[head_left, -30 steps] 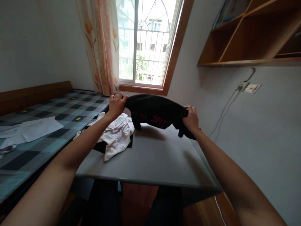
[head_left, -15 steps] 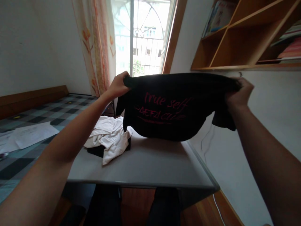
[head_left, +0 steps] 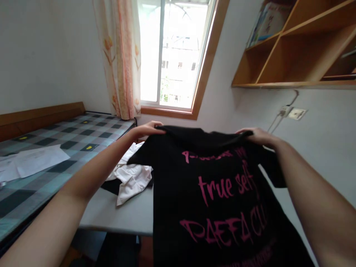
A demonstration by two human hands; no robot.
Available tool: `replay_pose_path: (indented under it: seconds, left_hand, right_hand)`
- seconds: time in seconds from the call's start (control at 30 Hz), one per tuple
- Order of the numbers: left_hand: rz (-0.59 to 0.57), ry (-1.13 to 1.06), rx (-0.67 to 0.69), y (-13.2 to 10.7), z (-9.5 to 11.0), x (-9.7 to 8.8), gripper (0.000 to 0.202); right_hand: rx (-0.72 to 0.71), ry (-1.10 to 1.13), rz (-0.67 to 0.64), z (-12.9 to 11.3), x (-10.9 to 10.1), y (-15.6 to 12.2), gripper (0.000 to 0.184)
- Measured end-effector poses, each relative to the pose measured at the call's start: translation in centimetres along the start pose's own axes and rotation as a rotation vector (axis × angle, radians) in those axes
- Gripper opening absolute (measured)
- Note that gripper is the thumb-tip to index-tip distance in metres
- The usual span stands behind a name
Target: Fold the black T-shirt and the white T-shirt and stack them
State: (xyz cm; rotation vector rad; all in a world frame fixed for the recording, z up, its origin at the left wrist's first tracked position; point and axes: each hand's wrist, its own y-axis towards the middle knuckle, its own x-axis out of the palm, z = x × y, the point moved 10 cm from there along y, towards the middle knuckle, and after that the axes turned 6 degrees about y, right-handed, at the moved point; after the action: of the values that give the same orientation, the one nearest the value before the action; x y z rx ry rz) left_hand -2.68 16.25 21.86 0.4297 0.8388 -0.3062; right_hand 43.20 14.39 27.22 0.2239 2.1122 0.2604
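A black T-shirt [head_left: 178, 193] with pink lettering hangs spread out in front of me, its print facing me. My left hand [head_left: 150, 128] is closed on the cloth at the left shoulder. At the right shoulder my right hand [head_left: 257, 136] pinches the fabric, its fingertips partly hidden in the cloth. The shirt's lower end runs out of the bottom of the view and covers much of the grey table [head_left: 119, 218]. Left of the shirt, a crumpled white garment [head_left: 133, 178] lies on the table, with dark cloth [head_left: 112, 186] showing under it.
A bed with a checkered cover [head_left: 69, 135] stands at the left, with paper sheets [head_left: 39, 161] on it. Behind the table are a curtain [head_left: 125, 59] and a window [head_left: 178, 55]. Wooden shelves [head_left: 300, 55] hang at upper right above a wall socket [head_left: 297, 113].
Both hands have come lower in view, and the shirt, bunched and swung up before, now hangs down at full length with its lettering larger and clearer. The camera view has tilted slightly upward.
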Motion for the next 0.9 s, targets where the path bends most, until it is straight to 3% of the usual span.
replay_pose_path:
  seconds: [0.03,0.07,0.1,0.17,0.27,0.37,0.47,0.57,0.7,0.73,0.8,0.9]
  left_hand:
    - [-0.04,0.137,-0.091,0.0,-2.7,2.5,0.038]
    - [-0.052,0.308,-0.186,-0.1,-5.3,4.5,0.033]
    - [-0.071,0.462,-0.278,-0.5,-7.6,6.3,0.027]
    - [-0.079,0.538,-0.357,-1.2,-10.5,9.4,0.02]
    - [-0.073,0.598,-0.419,-1.8,-12.6,12.2,0.021]
    - [-0.07,0.633,-0.433,-1.7,-13.0,13.8,0.025]
    - [-0.072,0.64,-0.421,-1.4,-12.8,14.9,0.023]
    - [-0.035,0.638,-0.431,-2.0,-12.6,15.2,0.033]
    - [0.083,0.635,-0.453,-3.6,-12.1,13.4,0.043]
    - [0.112,0.641,-0.439,-3.9,-11.7,12.6,0.043]
    - [0.155,0.669,-0.395,-4.1,-10.6,10.8,0.04]
    - [0.258,0.725,-0.36,-3.4,-8.4,7.0,0.036]
  right_hand:
    - [0.093,-0.046,-0.138,2.0,3.7,-0.2,0.017]
    - [0.158,-0.087,-0.196,3.8,6.5,-0.6,0.014]
    - [0.221,-0.136,-0.212,5.6,8.7,-1.0,0.012]
    - [0.337,-0.236,-0.195,9.1,12.2,-2.1,0.018]
    - [0.419,-0.455,-0.1,12.4,14.9,-3.6,0.032]
    - [0.336,-0.591,0.041,12.5,15.4,-3.5,0.036]
    - [0.43,-0.519,0.033,13.6,15.5,-3.3,0.033]
    - [0.599,-0.097,-0.052,15.4,16.9,-4.0,0.029]
    - [0.617,0.488,-0.142,16.1,19.7,-6.2,0.031]
    - [0.602,0.611,-0.106,16.3,19.8,-6.8,0.032]
    - [0.526,0.811,0.087,16.8,18.5,-7.7,0.032]
    - [0.366,0.786,0.395,17.0,14.7,-8.5,0.034]
